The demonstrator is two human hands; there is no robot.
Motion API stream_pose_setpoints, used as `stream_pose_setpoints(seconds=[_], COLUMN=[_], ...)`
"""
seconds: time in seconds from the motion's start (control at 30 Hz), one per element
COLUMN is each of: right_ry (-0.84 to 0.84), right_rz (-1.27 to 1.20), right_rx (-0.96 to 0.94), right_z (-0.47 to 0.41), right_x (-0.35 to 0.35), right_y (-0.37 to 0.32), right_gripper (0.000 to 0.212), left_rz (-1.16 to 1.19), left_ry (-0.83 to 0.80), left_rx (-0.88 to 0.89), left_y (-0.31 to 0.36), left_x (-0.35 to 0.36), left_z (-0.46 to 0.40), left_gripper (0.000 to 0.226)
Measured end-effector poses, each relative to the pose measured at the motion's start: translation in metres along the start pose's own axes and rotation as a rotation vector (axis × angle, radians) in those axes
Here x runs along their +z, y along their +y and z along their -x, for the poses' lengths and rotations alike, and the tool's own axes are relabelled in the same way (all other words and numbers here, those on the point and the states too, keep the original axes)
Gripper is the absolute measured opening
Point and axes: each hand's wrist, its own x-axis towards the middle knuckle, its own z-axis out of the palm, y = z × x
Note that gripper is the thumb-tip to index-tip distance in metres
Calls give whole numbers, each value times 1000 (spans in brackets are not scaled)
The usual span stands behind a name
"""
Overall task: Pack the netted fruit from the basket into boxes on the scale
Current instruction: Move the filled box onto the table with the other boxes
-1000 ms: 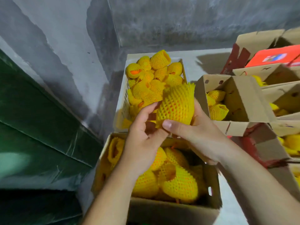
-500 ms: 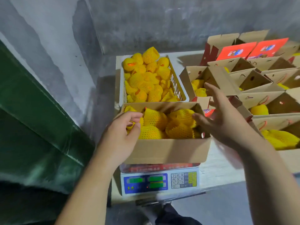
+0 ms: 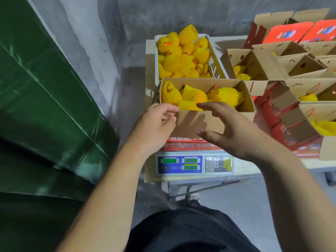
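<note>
A person is standing at a pale surface (image 3: pixel 241 167), looking down at both bare hands. An open cardboard box (image 3: pixel 198 120) is sitting on a digital scale (image 3: pixel 194 165) right in front of them, and several pieces of netted fruit (image 3: pixel 194 96) (each wrapped in yellow foam mesh) are lying inside it. Just behind the box, a white plastic basket (image 3: pixel 215 57) is holding a heaped pile of the same yellow-netted fruit.

The left hand (image 3: pixel 154 128) is hovering at the box's near left corner with its fingers loosely curled and its grip released, holding nothing; whether the fingertips are touching the cardboard rim cannot be told. The right hand (image 3: pixel 234 131) is hovering in front of the box's near wall, fingers spread and relaxed, grip released as well.

To the right, more open cardboard boxes (image 3: pixel 254 64) are standing close together on the surface, some showing yellow fruit inside, and two red-printed boxes (image 3: pixel 289 32) are sitting at the far right corner. A green tarp (image 3: pixel 41 110) is filling the left side against a grey wall.
</note>
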Motion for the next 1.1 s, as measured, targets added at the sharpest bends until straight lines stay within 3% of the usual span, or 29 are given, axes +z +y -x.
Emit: stream_pose_setpoints(seconds=[0.47, 0.6, 0.7, 0.8, 0.87, 0.97, 1.1], right_ry=[-12, -1, 95, 315, 349, 204, -4], right_rz=[-24, -30, -5, 77, 10, -225, -321], right_rx=[6, 58, 116, 336, 627, 852, 937], right_z=[8, 9, 4, -23, -44, -64, -71], right_x=[19, 15, 10, -10, -24, -26, -36], right_y=[-2, 4, 19, 61, 87, 113, 127], right_gripper=[59, 56, 67, 76, 62, 26, 15], left_rz=[18, 24, 79, 217, 301, 445, 426], left_ry=[-7, 41, 122, 186, 175, 110, 32], left_rx=[-69, -59, -125, -298, -438, -570, -646], left_y=[-11, -14, -18, -24, -22, -18, -18], left_x=[-7, -3, 4, 15, 20, 26, 33], left_z=[23, 23, 18, 10, 0, -23, -60], left_gripper=[19, 22, 31, 61, 73, 69, 41])
